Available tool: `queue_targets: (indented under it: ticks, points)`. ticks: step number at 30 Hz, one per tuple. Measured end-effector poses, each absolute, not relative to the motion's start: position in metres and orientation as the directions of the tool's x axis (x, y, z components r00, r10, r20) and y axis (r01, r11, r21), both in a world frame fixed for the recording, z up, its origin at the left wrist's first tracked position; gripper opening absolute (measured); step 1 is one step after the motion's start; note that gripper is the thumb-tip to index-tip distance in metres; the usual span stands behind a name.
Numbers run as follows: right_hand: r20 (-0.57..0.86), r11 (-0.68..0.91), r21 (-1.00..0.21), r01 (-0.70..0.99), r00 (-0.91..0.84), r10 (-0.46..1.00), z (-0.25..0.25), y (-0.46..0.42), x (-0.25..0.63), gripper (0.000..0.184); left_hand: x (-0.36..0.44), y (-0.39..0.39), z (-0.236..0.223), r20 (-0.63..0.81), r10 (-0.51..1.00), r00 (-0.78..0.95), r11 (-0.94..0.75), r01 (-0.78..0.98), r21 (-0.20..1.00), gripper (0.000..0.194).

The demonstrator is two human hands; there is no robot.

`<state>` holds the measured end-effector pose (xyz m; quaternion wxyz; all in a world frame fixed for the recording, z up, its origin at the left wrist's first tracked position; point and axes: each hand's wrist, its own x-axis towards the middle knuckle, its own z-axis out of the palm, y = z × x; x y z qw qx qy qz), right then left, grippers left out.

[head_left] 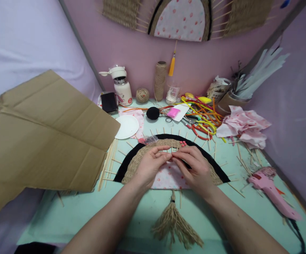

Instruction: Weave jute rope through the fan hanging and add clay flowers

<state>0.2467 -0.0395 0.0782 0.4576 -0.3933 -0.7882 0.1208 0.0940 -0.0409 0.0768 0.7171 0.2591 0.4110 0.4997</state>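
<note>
A half-round craft piece (132,165) lies on the mint table, with a black outer band, a braided jute arch and a spotted pink fabric centre (167,178). A jute tassel (175,222) hangs from its bottom edge. My left hand (150,164) and my right hand (192,165) meet over the top of the arch. Both pinch their fingertips together on something too small to make out. Small pink beads (183,143) sit on the arch just above my right hand.
A big sheet of cardboard (42,137) covers the left side. A pink glue gun (270,190) lies at right, crumpled pink fabric (244,127) behind it. At the back stand a white flask (121,86), twine spools (160,79), coloured cords (203,118) and a white plate (127,127). Wooden sticks lie scattered.
</note>
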Motion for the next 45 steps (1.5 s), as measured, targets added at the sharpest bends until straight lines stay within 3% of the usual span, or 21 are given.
queue_targets:
  ticks: [7, 13, 17, 22, 28, 33, 38, 45]
  points:
    - [0.62, 0.664, -0.503, 0.554, -0.304, 0.723, 0.078, -0.039, 0.246, 0.012, 0.094, -0.04, 0.08, -0.27, 0.958, 0.098, 0.287, -0.281, 0.916, 0.029]
    - [0.594, 0.65, -0.462, 0.603, -0.334, 0.732, 0.079, -0.039, 0.245, 0.01, 0.097, -0.041, 0.074, -0.227, 0.963, 0.143, 0.255, -0.224, 0.941, 0.027]
    - [0.54, 0.606, -0.534, 0.59, -0.314, 0.781, 0.078, -0.038, 0.247, 0.01, 0.1, -0.041, 0.071, -0.261, 0.953, 0.152, 0.294, -0.262, 0.919, 0.029]
    - [0.43, 0.462, -0.709, 0.533, -0.194, 0.882, 0.075, -0.034, 0.252, 0.009, 0.095, -0.038, 0.077, -0.271, 0.962, 0.042, 0.269, -0.342, 0.9, 0.03]
    - [0.24, 0.287, -0.812, 0.509, -0.157, 0.958, 0.086, -0.026, 0.256, 0.006, 0.074, -0.029, 0.088, -0.194, 0.97, -0.144, 0.095, -0.509, 0.855, 0.03]
    - [0.266, 0.393, -0.715, 0.579, -0.294, 0.918, 0.112, -0.004, 0.236, 0.008, 0.059, -0.02, 0.086, -0.281, 0.93, -0.235, 0.029, -0.716, 0.697, 0.016]
    - [0.335, 0.52, -0.588, 0.62, -0.399, 0.854, 0.099, 0.027, 0.198, 0.007, 0.053, -0.016, 0.082, -0.401, 0.895, -0.197, 0.071, -0.823, 0.563, 0.015]
    - [0.174, 0.583, -0.296, 0.757, -0.557, 0.812, 0.075, 0.035, 0.183, 0.02, 0.053, -0.013, 0.074, -0.517, 0.851, -0.093, 0.179, -0.874, 0.453, 0.011]
